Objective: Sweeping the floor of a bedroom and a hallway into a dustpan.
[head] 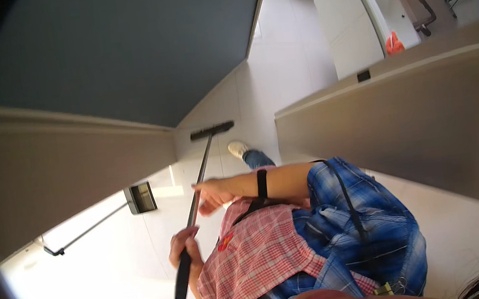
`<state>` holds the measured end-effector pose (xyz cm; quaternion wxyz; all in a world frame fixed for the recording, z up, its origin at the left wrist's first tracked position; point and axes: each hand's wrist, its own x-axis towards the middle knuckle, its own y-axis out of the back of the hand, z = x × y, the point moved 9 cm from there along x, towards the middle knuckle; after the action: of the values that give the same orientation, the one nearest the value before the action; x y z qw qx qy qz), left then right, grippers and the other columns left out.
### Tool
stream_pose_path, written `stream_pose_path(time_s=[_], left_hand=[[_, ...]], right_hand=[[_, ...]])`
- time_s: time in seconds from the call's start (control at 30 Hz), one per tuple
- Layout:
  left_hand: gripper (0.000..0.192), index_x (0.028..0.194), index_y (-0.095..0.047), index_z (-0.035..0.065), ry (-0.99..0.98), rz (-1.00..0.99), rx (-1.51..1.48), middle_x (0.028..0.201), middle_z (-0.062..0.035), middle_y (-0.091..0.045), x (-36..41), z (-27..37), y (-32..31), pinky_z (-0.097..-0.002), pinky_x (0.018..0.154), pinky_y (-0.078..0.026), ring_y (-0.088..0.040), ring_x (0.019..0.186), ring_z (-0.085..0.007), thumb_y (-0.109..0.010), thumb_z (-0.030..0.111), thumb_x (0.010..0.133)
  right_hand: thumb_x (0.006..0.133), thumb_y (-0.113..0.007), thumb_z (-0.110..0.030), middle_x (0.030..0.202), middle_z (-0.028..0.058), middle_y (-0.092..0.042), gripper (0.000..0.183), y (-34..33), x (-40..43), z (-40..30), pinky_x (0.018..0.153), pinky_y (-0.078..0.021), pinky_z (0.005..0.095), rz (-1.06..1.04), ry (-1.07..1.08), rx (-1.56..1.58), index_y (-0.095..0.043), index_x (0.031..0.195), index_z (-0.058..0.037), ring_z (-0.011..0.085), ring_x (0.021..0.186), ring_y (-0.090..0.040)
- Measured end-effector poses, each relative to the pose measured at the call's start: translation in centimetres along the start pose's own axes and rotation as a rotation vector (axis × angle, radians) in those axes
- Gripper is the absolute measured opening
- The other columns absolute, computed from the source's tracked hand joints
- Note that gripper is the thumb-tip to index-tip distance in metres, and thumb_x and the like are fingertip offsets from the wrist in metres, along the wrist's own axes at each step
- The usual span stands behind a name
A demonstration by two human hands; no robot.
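My left hand (184,247) is wrapped around a long-handled broom, just above its black grip (183,282). Further along the metal pole (204,165), my right hand (214,194) holds it loosely, some fingers spread. The broom's narrow black head (212,130) rests on the pale tiled floor (238,100) in a doorway, ahead of a light shoe (238,149). Left of the pole, a long-handled dustpan (141,198) lies on the floor, its thin handle (95,227) stretching to the lower left.
A dark grey door panel (120,52) fills the upper left. Brown walls or frames (74,156) flank the doorway, the right one (389,131) close to my right arm. Beyond stand a white cabinet (349,24) and a washbasin with a dark tap (425,19) and an orange cloth (394,44).
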<state>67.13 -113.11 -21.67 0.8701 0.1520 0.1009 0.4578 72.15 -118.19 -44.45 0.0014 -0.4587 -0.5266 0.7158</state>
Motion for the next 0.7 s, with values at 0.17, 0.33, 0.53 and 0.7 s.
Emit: stream_pose_path(time_s=[0.17,0.33,0.53,0.7], left_hand=[[0.017,0.077,-0.056,0.0041,-0.246,-0.329,0.246,0.103,-0.0116,-0.059,-3.7,-1.3,-3.5,-0.0314,0.065,-0.046,-0.057,0.072,-0.0255,-0.068,0.010,0.066],[0.036,0.102,-0.056,0.0061,0.101,-0.391,0.085,0.109,-0.0133,-0.055,-9.6,-7.5,-4.0,-0.0322,0.066,-0.048,-0.059,0.075,-0.0237,-0.067,0.009,0.068],[0.026,0.097,-0.058,0.0041,0.462,-0.223,0.288,0.091,-0.0128,-0.060,-17.2,-18.0,4.2,-0.0324,0.060,-0.047,-0.059,0.066,-0.0226,-0.060,0.013,0.073],[0.022,0.095,-0.059,0.0057,0.666,-0.153,0.410,0.082,-0.0123,-0.062,-22.9,-23.6,8.4,-0.0336,0.059,-0.046,-0.060,0.065,-0.0232,-0.058,0.017,0.075]], right_hand=[[0.084,-0.040,-0.014,0.062,0.0101,-0.048,0.015,6.3,1.7,1.1,0.045,-0.0491,0.0355,0.472,0.514,0.437,-0.042,0.078,-0.0003,0.0214,0.050,-0.054],[0.080,-0.046,-0.006,0.050,0.0035,-0.038,0.022,14.8,-3.4,3.3,0.031,-0.0295,0.0287,0.685,0.833,0.275,-0.040,0.059,-0.0070,0.0152,0.035,-0.035],[0.074,-0.045,-0.003,0.050,0.0081,-0.045,0.016,17.0,-7.7,0.6,0.031,-0.0316,0.0302,0.944,0.596,-0.376,-0.045,0.058,-0.0031,0.0187,0.034,-0.042],[0.079,-0.043,-0.009,0.050,0.0071,-0.044,0.019,21.1,-7.9,-3.0,0.030,-0.0307,0.0291,0.991,0.582,-0.255,-0.045,0.061,-0.0044,0.0180,0.034,-0.041]])
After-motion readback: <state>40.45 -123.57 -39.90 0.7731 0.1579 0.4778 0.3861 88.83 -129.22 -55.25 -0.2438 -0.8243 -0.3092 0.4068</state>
